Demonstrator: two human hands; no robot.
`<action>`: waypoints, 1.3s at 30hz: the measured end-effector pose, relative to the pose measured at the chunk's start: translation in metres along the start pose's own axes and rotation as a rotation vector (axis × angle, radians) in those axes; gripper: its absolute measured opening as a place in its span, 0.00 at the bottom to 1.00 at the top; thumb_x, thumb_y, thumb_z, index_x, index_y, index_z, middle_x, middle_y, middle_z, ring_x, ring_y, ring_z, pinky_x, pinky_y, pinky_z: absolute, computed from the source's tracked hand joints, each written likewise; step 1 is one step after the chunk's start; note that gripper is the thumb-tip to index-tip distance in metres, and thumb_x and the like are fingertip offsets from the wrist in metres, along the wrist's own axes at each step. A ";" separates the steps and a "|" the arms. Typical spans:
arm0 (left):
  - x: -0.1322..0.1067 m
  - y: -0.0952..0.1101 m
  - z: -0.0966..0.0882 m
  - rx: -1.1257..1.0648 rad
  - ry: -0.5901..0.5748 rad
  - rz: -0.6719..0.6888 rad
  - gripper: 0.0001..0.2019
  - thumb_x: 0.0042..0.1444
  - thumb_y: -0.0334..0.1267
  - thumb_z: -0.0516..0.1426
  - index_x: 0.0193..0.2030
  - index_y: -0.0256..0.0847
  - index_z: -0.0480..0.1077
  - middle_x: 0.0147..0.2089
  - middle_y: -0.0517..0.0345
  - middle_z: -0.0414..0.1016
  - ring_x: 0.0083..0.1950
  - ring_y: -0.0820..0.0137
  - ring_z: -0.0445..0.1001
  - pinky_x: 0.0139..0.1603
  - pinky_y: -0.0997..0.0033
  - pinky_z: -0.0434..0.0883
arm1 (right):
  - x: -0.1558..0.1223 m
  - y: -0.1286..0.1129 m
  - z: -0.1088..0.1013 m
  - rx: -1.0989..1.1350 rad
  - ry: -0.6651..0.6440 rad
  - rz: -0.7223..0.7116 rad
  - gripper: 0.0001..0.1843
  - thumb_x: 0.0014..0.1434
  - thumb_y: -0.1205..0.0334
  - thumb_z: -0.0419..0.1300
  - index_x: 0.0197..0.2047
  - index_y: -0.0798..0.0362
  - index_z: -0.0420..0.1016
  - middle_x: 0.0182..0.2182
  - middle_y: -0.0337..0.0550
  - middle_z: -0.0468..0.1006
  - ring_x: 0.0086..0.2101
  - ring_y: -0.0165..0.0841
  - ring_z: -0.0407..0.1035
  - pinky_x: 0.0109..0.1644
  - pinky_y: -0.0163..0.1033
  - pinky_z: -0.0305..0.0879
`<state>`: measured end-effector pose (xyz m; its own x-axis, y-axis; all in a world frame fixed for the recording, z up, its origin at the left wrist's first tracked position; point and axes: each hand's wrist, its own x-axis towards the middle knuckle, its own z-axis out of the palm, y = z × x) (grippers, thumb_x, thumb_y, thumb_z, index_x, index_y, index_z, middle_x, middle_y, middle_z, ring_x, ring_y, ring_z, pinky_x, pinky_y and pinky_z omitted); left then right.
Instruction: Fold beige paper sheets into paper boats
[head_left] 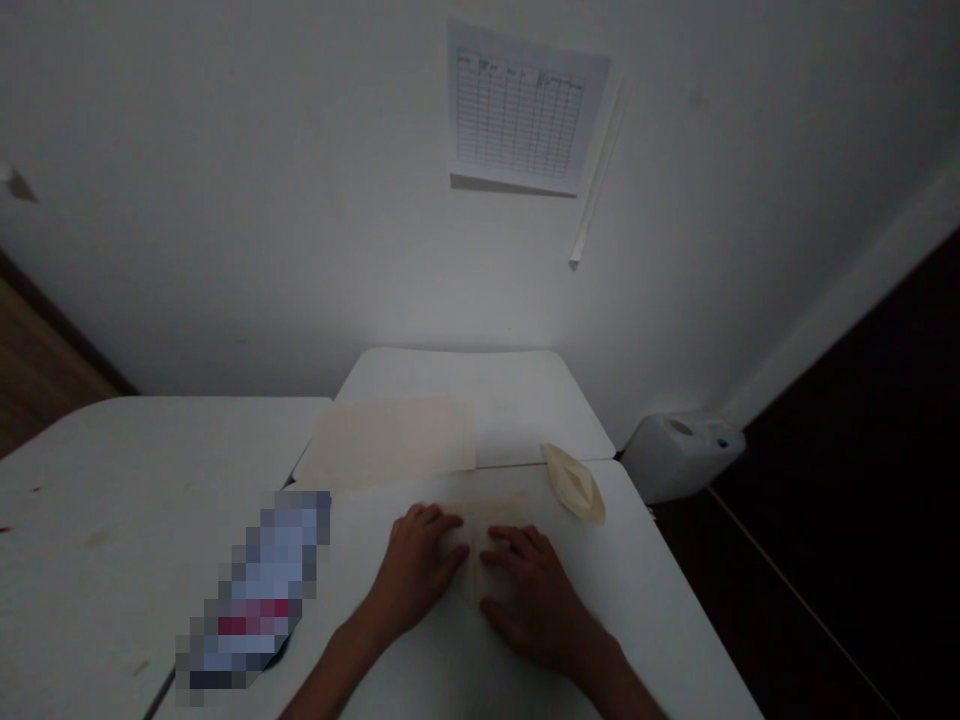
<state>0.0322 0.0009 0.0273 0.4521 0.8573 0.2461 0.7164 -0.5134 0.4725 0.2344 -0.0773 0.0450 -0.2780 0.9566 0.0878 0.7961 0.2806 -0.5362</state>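
Note:
A small cream sheet of thin paper [474,580], with a fold or crease running down its middle, lies on the white table between my hands. My left hand [424,565] rests on its left side, thumb and fingers apart. On its right side lies my right hand [536,590], fingers spread and thumb held away. Both hands touch the paper from above, and they cover much of it. Beyond my right hand is a folded cream paper piece [575,485], pointed at its ends like a small boat. A stack of flat cream sheets [394,438] lies farther off to the left.
A pixelated object [259,590] lies left of my left arm, by the joint between the white tables [82,500]. A whitish plastic container [679,458] stands beyond the right edge. A printed chart [525,110] hangs on the wall.

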 end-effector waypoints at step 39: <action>0.008 0.013 0.003 0.073 0.025 -0.068 0.03 0.56 0.37 0.58 0.33 0.44 0.74 0.38 0.56 0.77 0.45 0.60 0.70 0.43 0.60 0.63 | 0.004 -0.009 0.000 0.025 0.038 0.058 0.22 0.49 0.55 0.67 0.48 0.47 0.72 0.56 0.44 0.67 0.55 0.45 0.59 0.60 0.49 0.51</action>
<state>0.0466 0.0012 0.0332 0.3886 0.8904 0.2369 0.7823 -0.4547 0.4257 0.2263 -0.0757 0.0496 -0.2109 0.9735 0.0881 0.7962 0.2234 -0.5622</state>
